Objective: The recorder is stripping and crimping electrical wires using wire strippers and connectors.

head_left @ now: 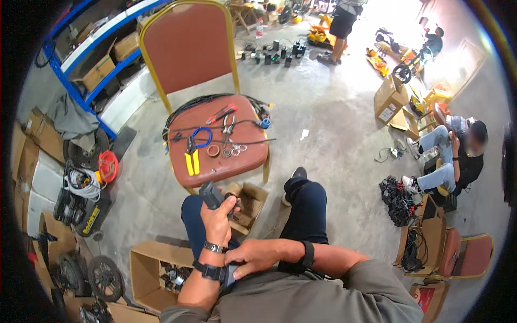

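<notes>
Head view. The left hand (217, 219) is closed on a dark grey tool (210, 195), held upright between the person's knees, just on the near side of the chair (237, 161). The right hand (252, 258) lies across the left forearm, its thumb on a grey block (230, 275) beside a black strap (209, 271); whether its grip is clamped on the block cannot be told. A metal-banded watch (216, 247) sits on the left wrist.

On the chair seat lie yellow-handled cutters (192, 157), a blue cable loop (210, 135), a red-handled tool (221, 114), pliers (229, 126) and 1 brown tape roll (214, 151). Black cables (199, 100) line the seat's far edge. 1 open carton (257, 194) stands near the chair's near edge; another carton (142, 282) stands left of the left forearm. On the right, 1 person (466, 173) sits.
</notes>
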`<state>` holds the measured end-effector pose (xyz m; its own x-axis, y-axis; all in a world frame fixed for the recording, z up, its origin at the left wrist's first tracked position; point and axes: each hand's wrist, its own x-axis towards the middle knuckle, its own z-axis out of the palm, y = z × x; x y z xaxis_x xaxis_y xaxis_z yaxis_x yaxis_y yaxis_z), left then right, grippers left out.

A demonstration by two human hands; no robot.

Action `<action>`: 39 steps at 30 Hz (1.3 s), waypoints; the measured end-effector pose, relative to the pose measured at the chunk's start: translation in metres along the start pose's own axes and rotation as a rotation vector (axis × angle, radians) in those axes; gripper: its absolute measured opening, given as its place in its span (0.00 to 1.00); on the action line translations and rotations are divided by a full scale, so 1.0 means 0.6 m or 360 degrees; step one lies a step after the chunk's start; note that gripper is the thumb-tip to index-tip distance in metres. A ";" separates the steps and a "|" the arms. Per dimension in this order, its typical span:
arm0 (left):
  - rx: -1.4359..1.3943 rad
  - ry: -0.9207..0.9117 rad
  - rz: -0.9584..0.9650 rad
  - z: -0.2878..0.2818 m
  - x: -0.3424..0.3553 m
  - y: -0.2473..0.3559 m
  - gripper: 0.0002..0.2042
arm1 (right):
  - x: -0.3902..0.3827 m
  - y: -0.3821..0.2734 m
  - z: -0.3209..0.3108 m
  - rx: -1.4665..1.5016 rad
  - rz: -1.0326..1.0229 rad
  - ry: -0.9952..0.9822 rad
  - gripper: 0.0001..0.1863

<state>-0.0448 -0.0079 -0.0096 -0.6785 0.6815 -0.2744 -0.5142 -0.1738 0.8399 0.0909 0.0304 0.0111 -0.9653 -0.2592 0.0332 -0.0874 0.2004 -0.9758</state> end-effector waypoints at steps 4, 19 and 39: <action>0.0020 -0.0025 0.0003 0.011 -0.009 0.015 0.20 | 0.003 -0.026 0.004 -0.0243 0.0027 -0.0019 0.26; -0.0068 0.0033 0.0087 0.000 -0.044 0.011 0.21 | 0.006 -0.003 0.007 -0.0166 -0.0178 -0.0177 0.24; 0.0068 -0.0404 -0.0043 -0.005 -0.036 0.017 0.26 | 0.002 -0.034 -0.024 -0.0066 0.0076 -0.0155 0.22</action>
<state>-0.0373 -0.0266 0.0035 -0.5085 0.8431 -0.1749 -0.5040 -0.1268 0.8543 0.0878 0.0399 0.0343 -0.9402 -0.3386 -0.0363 -0.0540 0.2533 -0.9659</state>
